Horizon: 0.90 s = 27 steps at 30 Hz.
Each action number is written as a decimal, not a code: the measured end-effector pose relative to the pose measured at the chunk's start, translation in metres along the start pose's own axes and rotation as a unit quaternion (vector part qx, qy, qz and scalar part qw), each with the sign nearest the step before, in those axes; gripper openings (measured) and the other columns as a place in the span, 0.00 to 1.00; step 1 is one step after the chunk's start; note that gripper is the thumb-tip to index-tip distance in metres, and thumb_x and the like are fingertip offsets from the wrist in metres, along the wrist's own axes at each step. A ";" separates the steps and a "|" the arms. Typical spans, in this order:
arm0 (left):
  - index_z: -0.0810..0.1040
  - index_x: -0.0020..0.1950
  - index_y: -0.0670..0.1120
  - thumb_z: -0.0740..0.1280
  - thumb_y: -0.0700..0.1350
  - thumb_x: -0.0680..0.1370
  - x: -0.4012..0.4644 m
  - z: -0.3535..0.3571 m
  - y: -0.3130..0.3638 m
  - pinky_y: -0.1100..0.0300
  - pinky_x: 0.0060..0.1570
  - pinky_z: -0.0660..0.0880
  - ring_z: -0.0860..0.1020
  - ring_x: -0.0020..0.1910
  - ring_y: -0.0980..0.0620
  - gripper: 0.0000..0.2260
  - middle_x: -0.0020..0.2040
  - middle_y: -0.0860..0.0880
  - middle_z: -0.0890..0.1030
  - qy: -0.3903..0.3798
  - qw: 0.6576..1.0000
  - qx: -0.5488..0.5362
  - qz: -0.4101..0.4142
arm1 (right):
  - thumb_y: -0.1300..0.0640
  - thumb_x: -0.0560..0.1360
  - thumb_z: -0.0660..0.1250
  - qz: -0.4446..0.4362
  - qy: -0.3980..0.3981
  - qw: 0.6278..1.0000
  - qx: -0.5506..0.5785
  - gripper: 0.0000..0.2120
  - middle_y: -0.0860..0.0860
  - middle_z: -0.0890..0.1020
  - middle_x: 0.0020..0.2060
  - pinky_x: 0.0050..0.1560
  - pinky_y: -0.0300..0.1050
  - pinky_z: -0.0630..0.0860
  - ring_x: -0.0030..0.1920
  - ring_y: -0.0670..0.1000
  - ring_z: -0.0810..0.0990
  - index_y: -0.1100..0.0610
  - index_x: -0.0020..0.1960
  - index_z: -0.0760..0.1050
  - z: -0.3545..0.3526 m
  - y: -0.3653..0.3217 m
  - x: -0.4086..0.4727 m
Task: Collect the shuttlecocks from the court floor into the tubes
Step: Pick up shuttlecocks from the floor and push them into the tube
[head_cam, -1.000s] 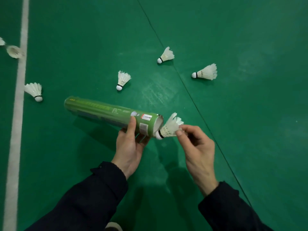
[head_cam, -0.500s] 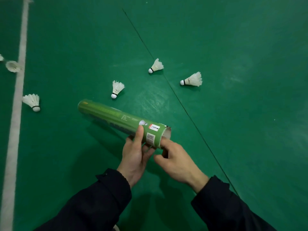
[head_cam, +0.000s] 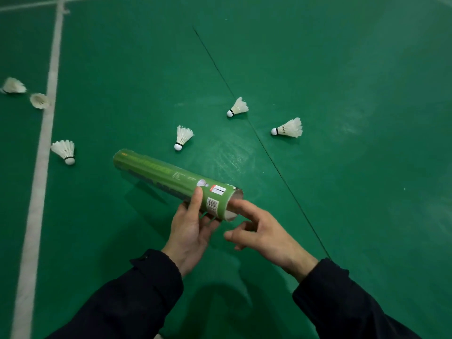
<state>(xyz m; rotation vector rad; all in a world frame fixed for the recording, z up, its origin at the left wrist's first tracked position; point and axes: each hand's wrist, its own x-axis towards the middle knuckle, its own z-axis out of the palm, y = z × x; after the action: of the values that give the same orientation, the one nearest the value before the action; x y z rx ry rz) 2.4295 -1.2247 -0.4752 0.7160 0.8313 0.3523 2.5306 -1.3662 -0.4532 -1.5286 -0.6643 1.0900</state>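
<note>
- Surface: a green court floor (head_cam: 342,94), marked by a white line (head_cam: 41,167) running up its left side and a thin dark seam (head_cam: 264,148) crossing diagonally from the upper middle towards the lower right.
- Sleeves: two dark sleeves, left (head_cam: 137,297) and right (head_cam: 342,302), enter from the bottom edge of the view.
- Tube: a green tube (head_cam: 166,177) is held off the floor, tilted, closed end towards the white line, open mouth towards the seam. A barcode label sits near the mouth.
- Left hand (head_cam: 190,231): curled under and around the tube near its mouth, thumb lying across the top by the barcode; it grips the tube.
- Right hand (head_cam: 264,236): fingers spread and loosely extended, holding nothing; the index finger reaches to the tube's mouth. Whether the tip goes inside cannot be told.
- Shuttlecocks on the floor, six in view:
  - one (head_cam: 288,128) right of the seam, lying on its side;
  - one (head_cam: 238,107) just left of the seam;
  - one (head_cam: 183,137) near the tube's far side;
  - one (head_cam: 64,150) just right of the white line;
  - one (head_cam: 39,101) touching the line's left edge;
  - one (head_cam: 12,85) at the left edge of the view.
</note>
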 end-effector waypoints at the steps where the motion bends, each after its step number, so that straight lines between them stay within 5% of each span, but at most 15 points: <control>1: 0.73 0.74 0.42 0.66 0.54 0.82 0.001 -0.009 0.013 0.50 0.59 0.82 0.85 0.59 0.46 0.25 0.65 0.41 0.84 0.012 1.000 -0.015 0.007 | 0.60 0.72 0.75 -0.002 0.013 1.000 0.001 0.26 0.45 0.84 0.59 0.47 0.54 0.81 0.41 0.53 0.79 0.47 0.68 0.76 0.005 -0.003 0.002; 7: 0.70 0.75 0.44 0.68 0.52 0.82 0.031 -0.065 0.079 0.48 0.60 0.81 0.84 0.62 0.45 0.24 0.68 0.43 0.82 0.059 0.993 -0.073 0.067 | 0.59 0.78 0.70 0.025 -0.002 0.989 -0.144 0.13 0.45 0.84 0.57 0.45 0.48 0.82 0.43 0.50 0.84 0.50 0.61 0.80 0.044 -0.046 0.060; 14: 0.69 0.76 0.40 0.71 0.53 0.79 0.057 -0.086 0.134 0.53 0.53 0.84 0.85 0.61 0.44 0.30 0.67 0.40 0.83 0.048 0.992 -0.099 0.055 | 0.60 0.80 0.67 0.073 0.026 0.977 -0.200 0.10 0.61 0.84 0.55 0.44 0.45 0.79 0.40 0.48 0.82 0.57 0.60 0.80 0.065 -0.107 0.122; 18: 0.67 0.76 0.40 0.68 0.52 0.83 0.104 -0.090 0.134 0.52 0.55 0.84 0.84 0.62 0.44 0.27 0.68 0.40 0.81 0.050 0.994 -0.087 0.051 | 0.60 0.79 0.67 0.075 0.046 0.978 -0.189 0.08 0.58 0.85 0.52 0.43 0.44 0.79 0.39 0.47 0.82 0.57 0.57 0.81 0.061 -0.087 0.150; 23: 0.60 0.81 0.42 0.73 0.52 0.80 0.134 -0.100 0.130 0.49 0.55 0.84 0.86 0.59 0.44 0.36 0.69 0.39 0.80 0.113 0.989 -0.089 0.044 | 0.59 0.79 0.66 0.115 0.114 0.978 -0.133 0.08 0.56 0.86 0.52 0.44 0.47 0.79 0.37 0.47 0.81 0.55 0.56 0.81 0.050 -0.052 0.212; 27: 0.68 0.77 0.41 0.72 0.54 0.80 0.143 -0.109 0.131 0.54 0.52 0.84 0.85 0.58 0.47 0.30 0.68 0.40 0.82 0.150 0.984 -0.085 0.040 | 0.56 0.78 0.65 0.072 0.141 0.963 -0.220 0.14 0.53 0.81 0.61 0.52 0.50 0.81 0.45 0.48 0.84 0.52 0.64 0.76 0.041 -0.018 0.281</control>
<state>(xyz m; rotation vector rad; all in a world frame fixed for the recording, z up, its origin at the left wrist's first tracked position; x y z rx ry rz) 2.4345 -1.0056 -0.5123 0.5448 1.0453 0.6066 2.6148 -1.1020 -0.5155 -2.0968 -0.6297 0.8372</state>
